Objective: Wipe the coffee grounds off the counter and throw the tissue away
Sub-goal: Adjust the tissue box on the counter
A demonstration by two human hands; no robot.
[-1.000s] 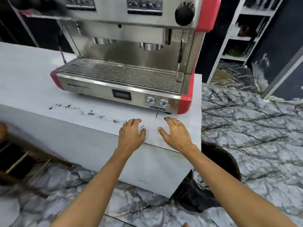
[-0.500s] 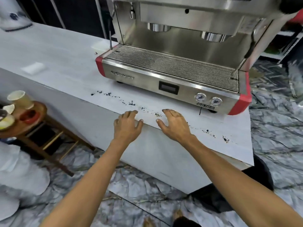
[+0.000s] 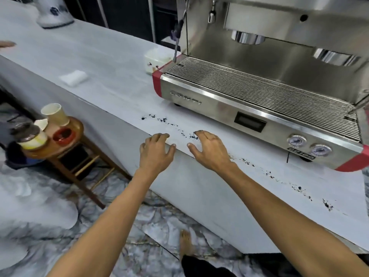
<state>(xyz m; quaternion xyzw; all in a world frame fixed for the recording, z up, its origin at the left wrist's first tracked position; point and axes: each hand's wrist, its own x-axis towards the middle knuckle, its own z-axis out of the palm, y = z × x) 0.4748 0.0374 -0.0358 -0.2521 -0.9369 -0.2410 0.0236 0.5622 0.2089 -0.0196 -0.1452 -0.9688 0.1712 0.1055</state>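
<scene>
Dark coffee grounds (image 3: 191, 135), pale grey counter (image 3: 103, 56)

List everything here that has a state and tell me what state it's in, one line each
left hand: open, empty, fingers on counter edge
right hand: open, empty, resting on the counter
coffee grounds: unwiped, strewn along the counter front
folded tissue: untouched, flat on the counter
espresso machine: no portafilters in group heads, drip tray bare
paper cup: upright on the wooden stool
</scene>
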